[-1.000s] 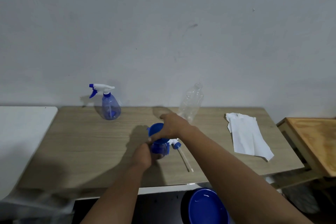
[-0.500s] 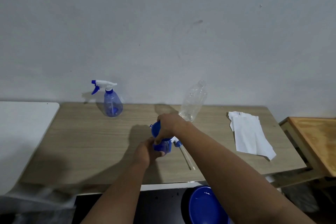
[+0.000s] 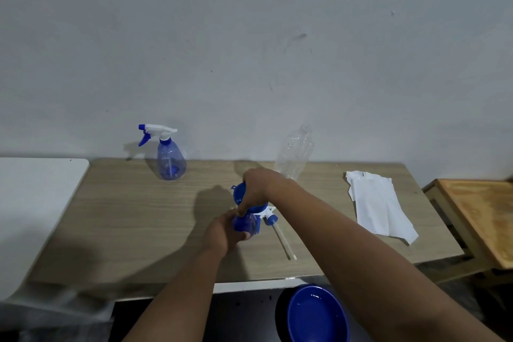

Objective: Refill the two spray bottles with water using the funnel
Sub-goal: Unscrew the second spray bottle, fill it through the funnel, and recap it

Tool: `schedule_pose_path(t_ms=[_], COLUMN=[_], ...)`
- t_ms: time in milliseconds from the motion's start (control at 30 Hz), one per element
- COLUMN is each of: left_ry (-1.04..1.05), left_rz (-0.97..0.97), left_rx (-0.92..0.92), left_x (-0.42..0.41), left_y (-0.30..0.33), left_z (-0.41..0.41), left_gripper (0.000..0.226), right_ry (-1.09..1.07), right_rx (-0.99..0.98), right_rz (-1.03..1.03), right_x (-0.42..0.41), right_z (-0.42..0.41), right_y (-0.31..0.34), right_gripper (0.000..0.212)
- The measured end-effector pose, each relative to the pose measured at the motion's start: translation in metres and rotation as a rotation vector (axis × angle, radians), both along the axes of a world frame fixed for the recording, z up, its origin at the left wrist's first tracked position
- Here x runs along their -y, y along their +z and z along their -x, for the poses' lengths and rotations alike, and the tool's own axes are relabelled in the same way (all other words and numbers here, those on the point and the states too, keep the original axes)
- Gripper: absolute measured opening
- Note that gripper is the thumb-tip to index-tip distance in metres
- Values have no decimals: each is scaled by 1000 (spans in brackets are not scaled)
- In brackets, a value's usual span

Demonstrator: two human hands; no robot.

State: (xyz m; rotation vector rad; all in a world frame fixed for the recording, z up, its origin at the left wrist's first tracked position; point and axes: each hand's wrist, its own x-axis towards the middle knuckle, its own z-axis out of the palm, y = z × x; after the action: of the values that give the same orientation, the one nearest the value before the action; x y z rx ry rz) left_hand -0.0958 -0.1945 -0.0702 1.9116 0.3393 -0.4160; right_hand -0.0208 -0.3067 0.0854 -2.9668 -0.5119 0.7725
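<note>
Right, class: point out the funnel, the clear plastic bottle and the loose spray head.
funnel [image 3: 238, 194]: head view, blue rim left of the hand.
clear plastic bottle [image 3: 296, 153]: head view, mid-body.
loose spray head [image 3: 270, 219]: head view, blue collar.

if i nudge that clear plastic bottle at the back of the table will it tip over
Probably yes. The clear bottle looks empty and uncapped, so likely very light. It is tall, narrow and already tilted, so a nudge may topple it, and it could then roll on the table.

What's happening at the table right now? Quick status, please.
Left hand grips open spray bottle. Right hand holds blue funnel, tilted at its neck. Sprayer head lies beside. Nothing in the way.
</note>
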Motion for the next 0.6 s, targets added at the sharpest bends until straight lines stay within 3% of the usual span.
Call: schedule_pose_path(t_ms=[267,433,600], left_ry=[-118,-143,-169], left_rz=[-141,-187,-240], left_rx=[46,54,98], left_x=[-3,-4,-5], left_y=[-3,3,10], left_z=[-2,-1,2], left_gripper=[59,50,46], right_ry=[-66,-129,-448], right_rx=[-33,-48,-206], right_rz=[-92,-142,-453], right_x=[18,35,59], right_z=[1,6,2], right_y=[0,-7,-8], right_gripper=[71,71,56])
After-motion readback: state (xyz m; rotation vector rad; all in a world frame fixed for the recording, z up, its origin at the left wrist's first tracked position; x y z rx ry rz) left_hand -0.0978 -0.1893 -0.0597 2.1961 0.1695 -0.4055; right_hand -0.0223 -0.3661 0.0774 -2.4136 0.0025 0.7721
